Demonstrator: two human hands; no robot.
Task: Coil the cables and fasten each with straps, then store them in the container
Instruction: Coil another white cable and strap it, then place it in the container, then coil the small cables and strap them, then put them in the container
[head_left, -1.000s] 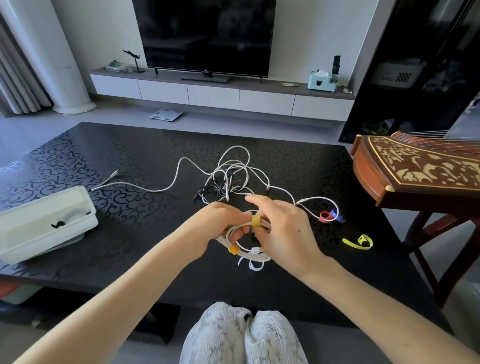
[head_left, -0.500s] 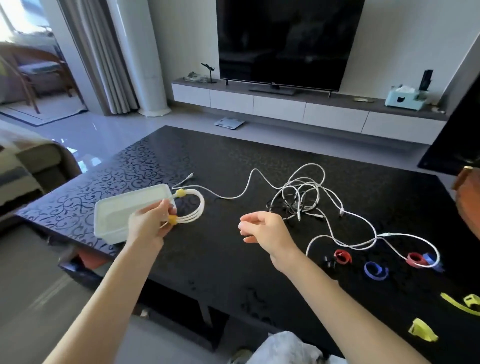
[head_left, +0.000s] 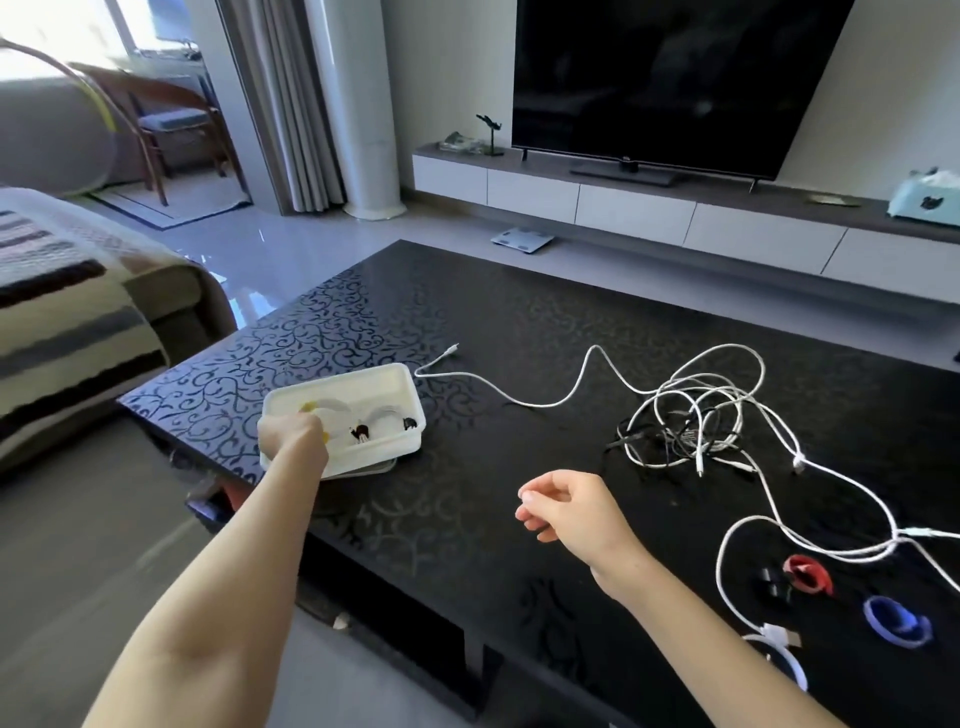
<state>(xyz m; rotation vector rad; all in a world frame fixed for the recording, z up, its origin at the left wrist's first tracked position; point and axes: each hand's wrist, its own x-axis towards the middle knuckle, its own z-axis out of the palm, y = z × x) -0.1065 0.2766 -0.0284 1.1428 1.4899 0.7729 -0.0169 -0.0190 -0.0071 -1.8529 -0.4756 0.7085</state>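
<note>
My left hand (head_left: 291, 435) reaches into the white plastic container (head_left: 400, 382) at the table's left corner, fingers closed on a coiled white cable with yellow straps (head_left: 314, 408). Another strapped cable (head_left: 382, 421) lies inside the container. My right hand (head_left: 563, 506) hovers over the table's front middle, fingers loosely curled and holding nothing. A tangle of loose white and black cables (head_left: 696, 421) lies to the right on the black table (head_left: 467, 312). A red strap (head_left: 808, 574) and a blue strap (head_left: 896, 621) lie at the front right.
One white cable end (head_left: 452, 353) stretches toward the container. A sofa with a striped throw (head_left: 67, 312) stands to the left. A TV (head_left: 670, 83) on a low cabinet is beyond the table, with a scale (head_left: 522, 240) on the floor.
My left hand has carried the strapped coil from beside the container's rim down into it. The right hand stayed over the table, empty. The view turned further left.
</note>
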